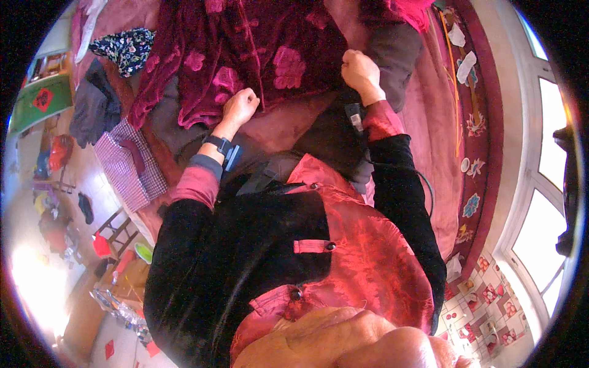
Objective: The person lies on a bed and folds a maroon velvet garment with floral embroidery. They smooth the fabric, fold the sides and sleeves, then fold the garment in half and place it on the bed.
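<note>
A dark magenta velvet garment [245, 52] with pink flower patches is spread in front of me, its near edge toward my body. My left hand [241, 107] is closed at that near edge, pinching the cloth left of the middle. Farther right and a little higher, my right hand [362, 70] is a fist on the garment's right edge. The fingertips of both hands are hidden in the curl. A dark band with a blue-grey device [228, 153] sits on my left wrist. Part of the garment runs out of view at the top.
I sit on a bed with a pink cover [432, 135]. Dark folded cloth [392, 58] lies beside my right hand. At left are a checked shirt [132, 162], a grey garment [95, 104] and a floral cloth [126, 50]. A window [546, 227] is at right.
</note>
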`<state>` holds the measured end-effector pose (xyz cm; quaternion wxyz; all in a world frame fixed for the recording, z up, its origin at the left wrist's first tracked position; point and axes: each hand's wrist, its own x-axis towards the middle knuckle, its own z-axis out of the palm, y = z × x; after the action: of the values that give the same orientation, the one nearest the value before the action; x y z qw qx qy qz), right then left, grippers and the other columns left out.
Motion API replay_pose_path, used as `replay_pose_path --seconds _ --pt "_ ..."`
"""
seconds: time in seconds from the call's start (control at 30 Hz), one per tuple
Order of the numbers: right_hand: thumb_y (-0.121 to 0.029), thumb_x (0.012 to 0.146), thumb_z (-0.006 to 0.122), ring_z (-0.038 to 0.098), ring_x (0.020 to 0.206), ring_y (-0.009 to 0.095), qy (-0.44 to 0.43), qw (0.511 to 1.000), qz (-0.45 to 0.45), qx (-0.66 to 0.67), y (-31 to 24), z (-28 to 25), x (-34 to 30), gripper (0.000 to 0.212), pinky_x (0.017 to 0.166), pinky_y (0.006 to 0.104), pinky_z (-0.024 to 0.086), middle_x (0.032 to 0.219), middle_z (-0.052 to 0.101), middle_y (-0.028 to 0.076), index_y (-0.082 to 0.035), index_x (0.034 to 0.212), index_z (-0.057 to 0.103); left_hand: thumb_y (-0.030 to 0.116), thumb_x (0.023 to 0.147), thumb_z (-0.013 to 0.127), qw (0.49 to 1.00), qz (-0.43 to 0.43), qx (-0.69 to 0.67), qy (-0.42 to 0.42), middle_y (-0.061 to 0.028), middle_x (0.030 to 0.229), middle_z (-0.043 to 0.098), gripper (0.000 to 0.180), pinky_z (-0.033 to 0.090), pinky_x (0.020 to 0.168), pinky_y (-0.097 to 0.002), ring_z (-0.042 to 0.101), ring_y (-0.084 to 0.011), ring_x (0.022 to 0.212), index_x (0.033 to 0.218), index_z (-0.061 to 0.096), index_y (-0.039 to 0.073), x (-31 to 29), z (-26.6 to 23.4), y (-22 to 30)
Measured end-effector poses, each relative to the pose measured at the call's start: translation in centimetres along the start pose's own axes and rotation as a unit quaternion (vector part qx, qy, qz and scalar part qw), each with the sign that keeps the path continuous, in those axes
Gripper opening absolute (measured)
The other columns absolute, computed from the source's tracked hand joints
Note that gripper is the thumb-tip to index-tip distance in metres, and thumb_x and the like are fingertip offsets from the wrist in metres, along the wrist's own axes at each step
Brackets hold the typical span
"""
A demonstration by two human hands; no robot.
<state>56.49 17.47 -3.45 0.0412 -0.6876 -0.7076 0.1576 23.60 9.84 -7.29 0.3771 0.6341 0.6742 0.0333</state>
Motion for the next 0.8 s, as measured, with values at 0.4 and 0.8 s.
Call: replay_pose_path --seconds 0.4,0.8 --pt "-0.013 0.085 0.055 0.068 0.093 0.036 -0.035 0.982 -0.062 -0.177 -2.3 1.1 1.0 0.02 0.08 0.0473 0.053 0.098 0.069 0.016 -0.009 0.104 0.059 0.03 0.083 0.067 0.995 0.042 -0.07 0.053 -0.0121 0.086 0.067 0.019 0.05 0.07 -0.0479 0.065 -0.036 0.084 0.085 0.062 0.012 0.6 1.6 -2.2" --pt "-0.016 0.088 0.053 0.071 0.09 0.03 -0.18 0.904 -0.123 -0.367 -1.5 -2.1 -0.1 0.024 0.074 0.0447 0.054 0.095 0.072 0.011 -0.011 0.098 0.074 0.026 0.085 0.069 0.995 0.035 -0.074 0.057 -0.0079 0.071 0.061 0.019 0.048 0.063 -0.0388 0.059 -0.0225 0.066 0.083 0.061 0.008 0.8 2.1 -2.7"
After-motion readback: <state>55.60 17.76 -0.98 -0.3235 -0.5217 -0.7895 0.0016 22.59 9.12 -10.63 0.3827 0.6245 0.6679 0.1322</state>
